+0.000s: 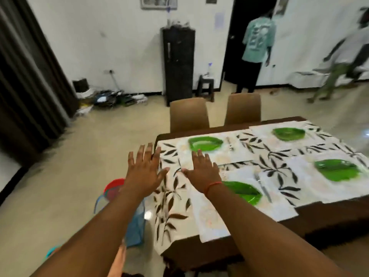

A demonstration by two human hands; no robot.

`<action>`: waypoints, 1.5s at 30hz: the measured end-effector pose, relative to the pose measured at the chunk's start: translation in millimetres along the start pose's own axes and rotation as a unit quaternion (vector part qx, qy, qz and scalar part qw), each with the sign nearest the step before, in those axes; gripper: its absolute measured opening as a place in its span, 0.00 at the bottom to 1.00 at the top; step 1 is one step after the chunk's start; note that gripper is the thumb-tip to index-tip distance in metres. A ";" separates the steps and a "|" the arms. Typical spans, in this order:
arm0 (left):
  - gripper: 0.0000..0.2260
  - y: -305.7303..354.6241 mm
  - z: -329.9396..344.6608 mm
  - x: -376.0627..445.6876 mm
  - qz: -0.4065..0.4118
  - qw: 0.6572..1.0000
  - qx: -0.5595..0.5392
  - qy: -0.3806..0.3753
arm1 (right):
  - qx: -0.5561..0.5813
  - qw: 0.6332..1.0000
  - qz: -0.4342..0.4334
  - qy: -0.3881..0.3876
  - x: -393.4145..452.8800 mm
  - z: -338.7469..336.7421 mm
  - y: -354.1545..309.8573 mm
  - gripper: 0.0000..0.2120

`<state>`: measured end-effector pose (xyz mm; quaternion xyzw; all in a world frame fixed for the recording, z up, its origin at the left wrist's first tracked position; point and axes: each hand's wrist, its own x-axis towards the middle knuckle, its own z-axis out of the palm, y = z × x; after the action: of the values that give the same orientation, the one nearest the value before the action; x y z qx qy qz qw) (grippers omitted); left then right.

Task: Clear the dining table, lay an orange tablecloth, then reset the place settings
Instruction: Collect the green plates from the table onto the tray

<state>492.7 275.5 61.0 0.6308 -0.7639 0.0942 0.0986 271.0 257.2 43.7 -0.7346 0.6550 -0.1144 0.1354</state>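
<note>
1. A dark brown dining table (329,216) fills the frame from 3 to 5 o'clock, covered by a white tablecloth (171,198) printed with dark leaf sprigs. The floor is pale and glossy, the walls white, and a dark curtain (26,80) hangs at 9 o'clock.
2. Both arms reach forward over the near-left corner of the table. The left hand (144,172) is flat with its fingers spread wide, holding nothing; whether it touches the cloth is unclear. The right hand (203,172), an orange thread at its wrist, is likewise splayed and empty, lying over a pale placemat (211,218).
3. Counted: four green leaf-shaped plates (205,143) on four placemats, two pieces of cutlery that can be made out, and two brown chairs (188,114) at 12 o'clock.
4. Beyond stand a tall black cabinet (178,64), a small stool and a heap of cables; two blurred people stand at 1 and 2 o'clock.
5. A red-and-blue basket (135,226) sits on the floor at 7 o'clock.
6. No writing is legible.
</note>
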 end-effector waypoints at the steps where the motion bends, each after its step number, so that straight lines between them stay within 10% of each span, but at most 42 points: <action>1: 0.34 18.0 -4.8 15.9 0.018 1.000 -0.006 0.005 | -0.011 1.000 0.012 0.012 1.9 -16.1 20.9 0.40; 20: 0.35 263.0 18.7 186.4 0.179 0.983 -0.034 0.016 | -0.038 0.980 0.180 0.078 18.2 -125.6 278.1 0.39; 45: 0.35 221.9 232.7 178.4 0.270 0.927 -0.002 -0.261 | -0.025 0.935 0.333 -0.119 18.8 41.1 297.6 0.39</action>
<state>234.4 85.9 -119.3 0.4029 -0.9042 -0.0524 -0.1320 10.1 209.2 -98.8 -0.4861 0.8437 0.0420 0.2238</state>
